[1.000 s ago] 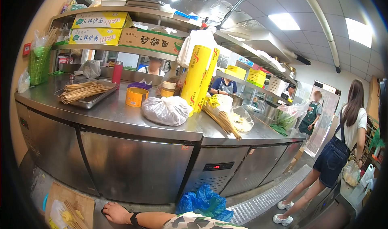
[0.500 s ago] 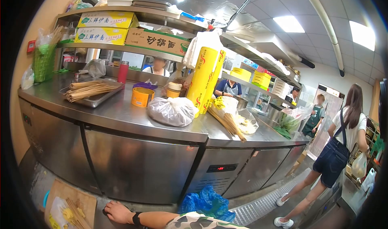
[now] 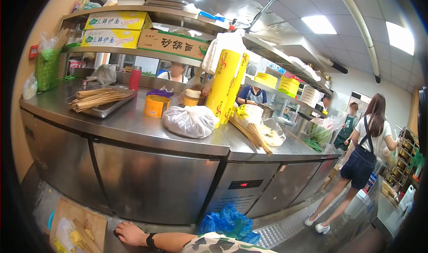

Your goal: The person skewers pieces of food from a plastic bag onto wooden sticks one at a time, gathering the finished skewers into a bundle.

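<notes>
My right hand (image 3: 129,233) rests palm down at the bottom of the view, a black band on its wrist and a camouflage sleeve (image 3: 223,244) behind it. Its fingers lie over a dark surface and appear to hold nothing, though the fingertips are partly hidden. Just left of them is a wooden board (image 3: 67,208) carrying thin wooden skewers (image 3: 84,235), pale yellow pieces (image 3: 73,240) and a clear plastic bag (image 3: 63,228). My left hand is out of view.
A steel counter (image 3: 147,132) holds a tray (image 3: 104,110) of skewers, a tied white bag (image 3: 189,121) and yellow film rolls (image 3: 223,88). Blue plastic bags (image 3: 229,224) lie below it. A person in denim shorts (image 3: 359,168) stands in the aisle at right; other people are behind.
The person in denim shorts has stepped farther along the aisle and raised the right arm outward. A co-worker in a dark apron has shifted slightly. My right hand stays in place.
</notes>
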The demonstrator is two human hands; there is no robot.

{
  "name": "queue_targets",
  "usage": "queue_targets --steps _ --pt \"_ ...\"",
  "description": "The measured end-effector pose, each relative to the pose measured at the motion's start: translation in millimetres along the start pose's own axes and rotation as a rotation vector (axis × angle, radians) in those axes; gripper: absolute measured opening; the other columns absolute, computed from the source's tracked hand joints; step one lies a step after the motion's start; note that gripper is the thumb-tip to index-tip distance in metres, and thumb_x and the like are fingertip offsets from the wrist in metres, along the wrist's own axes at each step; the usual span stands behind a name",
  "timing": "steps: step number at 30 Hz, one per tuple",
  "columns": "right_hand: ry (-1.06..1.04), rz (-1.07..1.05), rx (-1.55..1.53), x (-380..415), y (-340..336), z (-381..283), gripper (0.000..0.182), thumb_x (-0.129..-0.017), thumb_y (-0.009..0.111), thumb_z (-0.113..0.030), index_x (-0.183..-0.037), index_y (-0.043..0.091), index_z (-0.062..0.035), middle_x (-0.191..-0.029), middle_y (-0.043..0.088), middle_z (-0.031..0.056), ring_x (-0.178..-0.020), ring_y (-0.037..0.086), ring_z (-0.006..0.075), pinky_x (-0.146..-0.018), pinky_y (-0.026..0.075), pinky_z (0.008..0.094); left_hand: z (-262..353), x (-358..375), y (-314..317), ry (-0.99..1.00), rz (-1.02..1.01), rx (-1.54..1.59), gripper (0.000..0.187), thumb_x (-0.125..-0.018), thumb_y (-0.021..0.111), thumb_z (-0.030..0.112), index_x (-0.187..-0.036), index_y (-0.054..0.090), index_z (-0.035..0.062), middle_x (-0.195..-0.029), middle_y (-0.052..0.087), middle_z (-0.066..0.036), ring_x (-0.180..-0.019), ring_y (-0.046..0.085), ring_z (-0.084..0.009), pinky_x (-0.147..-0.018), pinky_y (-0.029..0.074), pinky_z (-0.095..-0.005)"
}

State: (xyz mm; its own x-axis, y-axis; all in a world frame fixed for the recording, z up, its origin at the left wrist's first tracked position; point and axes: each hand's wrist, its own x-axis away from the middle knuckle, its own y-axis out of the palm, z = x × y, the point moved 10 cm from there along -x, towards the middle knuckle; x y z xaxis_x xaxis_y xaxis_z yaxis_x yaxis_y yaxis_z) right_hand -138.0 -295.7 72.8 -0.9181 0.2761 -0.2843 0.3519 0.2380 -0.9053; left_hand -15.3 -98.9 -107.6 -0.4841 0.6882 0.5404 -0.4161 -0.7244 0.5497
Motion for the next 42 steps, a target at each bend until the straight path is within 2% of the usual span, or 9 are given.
queue_targets --steps 9,12,15,22,27,33,36,39,42 --pt "0.011 -0.070 0.023 -2.7 -4.3 -5.5 0.022 -0.079 0.050 -0.021 -0.095 0.055 -0.0055 -0.097 0.052 0.0109 -0.098 0.048 0.0289 -0.079 0.042 0.0420 -4.4 10.7 2.5 -0.037 0.012 0.026 0.053 -0.087 0.049 0.040 -0.127 0.044 0.0044 -0.124 0.046 -0.010 -0.112 0.041 -0.0252 -0.097 0.033 -0.0337" --pt "0.052 -0.142 0.045 -4.3 -3.7 -6.3 0.023 -0.080 0.052 -0.021 -0.096 0.054 -0.0060 -0.100 0.051 0.0088 -0.102 0.047 0.0266 -0.082 0.040 0.0403 2.1 8.9 0.3 0.037 0.023 -0.075 0.053 -0.087 0.050 0.041 -0.125 0.045 0.0042 -0.124 0.046 -0.010 -0.111 0.042 -0.0254 -0.096 0.034 -0.0341" --pt "0.042 -0.129 0.066 -4.1 -1.7 -6.6 0.022 -0.080 0.052 -0.021 -0.096 0.054 -0.0061 -0.100 0.051 0.0090 -0.101 0.047 0.0267 -0.082 0.040 0.0403 -8.3 -4.7 -12.2 -0.020 0.026 0.050 0.050 -0.086 0.052 0.039 -0.122 0.047 0.0052 -0.121 0.048 -0.010 -0.111 0.042 -0.0251 -0.094 0.036 -0.0342" --pt "0.037 -0.110 0.053 -4.7 -1.7 -7.2 0.022 -0.079 0.052 -0.022 -0.095 0.055 -0.0063 -0.099 0.051 0.0084 -0.100 0.047 0.0261 -0.081 0.040 0.0396 -6.9 4.0 0.8 -0.048 0.002 0.093 0.045 -0.085 0.053 0.034 -0.119 0.050 0.0050 -0.117 0.051 -0.010 -0.108 0.045 -0.0248 -0.093 0.038 -0.0351" --pt "0.046 -0.113 0.040 -4.3 -0.3 -5.3 0.021 -0.079 0.052 -0.021 -0.094 0.055 -0.0062 -0.099 0.051 0.0084 -0.100 0.047 0.0260 -0.082 0.040 0.0392 -16.2 -22.7 -15.5 -0.057 -0.042 0.105 0.044 -0.085 0.052 0.032 -0.118 0.049 0.0034 -0.115 0.052 -0.011 -0.107 0.047 -0.0258 -0.093 0.039 -0.0372" --pt "0.040 -0.115 0.047 -5.2 -2.9 -7.8 0.022 -0.079 0.052 -0.021 -0.094 0.055 -0.0062 -0.097 0.051 0.0087 -0.099 0.047 0.0266 -0.081 0.039 0.0394 -11.5 -11.4 -10.1 -0.045 0.011 0.083 0.045 -0.085 0.051 0.032 -0.119 0.049 0.0029 -0.117 0.051 -0.013 -0.108 0.046 -0.0266 -0.094 0.039 -0.0374" --pt "0.018 -0.077 0.029 -6.7 -4.9 -10.3 0.020 -0.079 0.053 -0.020 -0.092 0.052 -0.0054 -0.095 0.052 0.0116 -0.096 0.049 0.0293 -0.079 0.041 0.0431 -12.3 -5.0 -5.5 -0.075 -0.005 0.120 0.045 -0.086 0.051 0.031 -0.120 0.048 0.0019 -0.118 0.050 -0.014 -0.109 0.046 -0.0273 -0.094 0.039 -0.0372" --pt "0.016 -0.073 0.041 -8.2 -3.6 -10.8 0.020 -0.079 0.053 -0.020 -0.093 0.052 -0.0058 -0.095 0.052 0.0114 -0.096 0.049 0.0293 -0.079 0.041 0.0432 -2.0 8.5 4.8 -0.024 0.043 0.073 0.045 -0.085 0.051 0.030 -0.120 0.048 0.0010 -0.119 0.050 -0.014 -0.110 0.045 -0.0281 -0.094 0.039 -0.0373" --pt "0.017 -0.078 0.035 -8.9 -5.1 -13.0 0.020 -0.079 0.053 -0.020 -0.093 0.051 -0.0063 -0.095 0.052 0.0109 -0.095 0.049 0.0290 -0.079 0.040 0.0427 -10.2 -5.7 -4.7 -0.043 -0.013 0.113 0.046 -0.085 0.051 0.031 -0.119 0.049 0.0007 -0.119 0.050 -0.014 -0.111 0.045 -0.0284 -0.095 0.038 -0.0373"
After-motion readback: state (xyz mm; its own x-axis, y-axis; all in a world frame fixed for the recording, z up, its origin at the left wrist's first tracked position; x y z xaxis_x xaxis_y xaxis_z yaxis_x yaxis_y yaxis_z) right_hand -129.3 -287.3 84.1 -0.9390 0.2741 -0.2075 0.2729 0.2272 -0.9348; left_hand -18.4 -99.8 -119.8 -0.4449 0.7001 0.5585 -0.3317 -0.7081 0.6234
